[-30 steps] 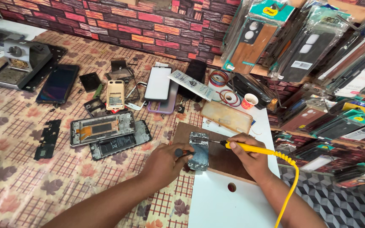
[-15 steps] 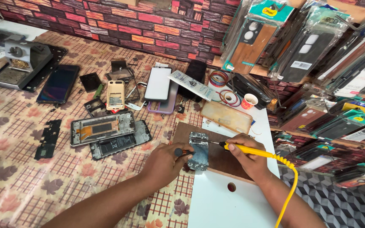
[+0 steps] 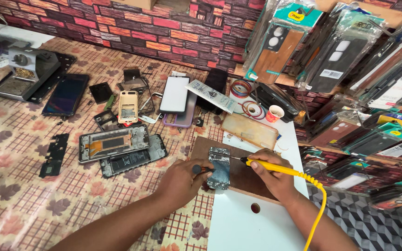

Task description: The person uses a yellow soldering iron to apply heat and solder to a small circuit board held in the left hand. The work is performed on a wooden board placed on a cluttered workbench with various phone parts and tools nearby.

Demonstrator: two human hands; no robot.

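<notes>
The person is working over a small circuit board (image 3: 219, 168) that is lying flat on a brown wooden slab (image 3: 243, 174) at the near right of the counter (image 3: 33, 186), where the patterned cloth is meeting a white panel (image 3: 252, 227). The board is narrow and long, and its long axis is running away from the person, near end toward the body and far end toward the brick-pattern wall (image 3: 131, 28).

The left hand (image 3: 182, 179) is pressing down beside the board's left edge, its grip closed around a small dark-handled tool (image 3: 196, 169) whose round end is showing at the thumb. The right hand (image 3: 271, 174) is clamping its fingers pen-fashion on a yellow soldering iron (image 3: 268, 166), the thin tip pointing left and meeting the board's upper right corner; the yellow cord (image 3: 319, 204) is trailing off to the lower right.

The board is looking light, stiff and thin — probably fragile, with small parts crowding its face. It would likely be best held by its long bare edges, never across the components, and kept pinned flat, since so light a piece could slide on the wood.

Opened phone frames (image 3: 115, 143), a dark phone (image 3: 66, 94) and a small paper cup (image 3: 274, 113) are lying farther off — well apart from both hands.
</notes>
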